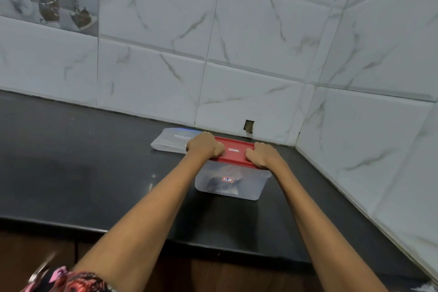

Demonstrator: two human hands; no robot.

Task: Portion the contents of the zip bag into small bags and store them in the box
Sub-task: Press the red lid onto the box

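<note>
A clear plastic box (251, 188) with a small red-edged label stands on the black counter (94, 173), pale bagged contents dimly visible inside. Its red lid (234, 150) lies on top. My left hand (205, 145) presses with curled fingers on the lid's left end. My right hand (262, 155) does the same on the right end. Behind my left hand lies a flat clear zip bag (169, 141) with white lettering, partly hidden by the hand.
White marble-look tiled walls meet in a corner (296, 140) just behind and right of the box. A small hole (248, 126) sits in the tile at the counter line. The counter's front edge (142, 232) runs below my forearms.
</note>
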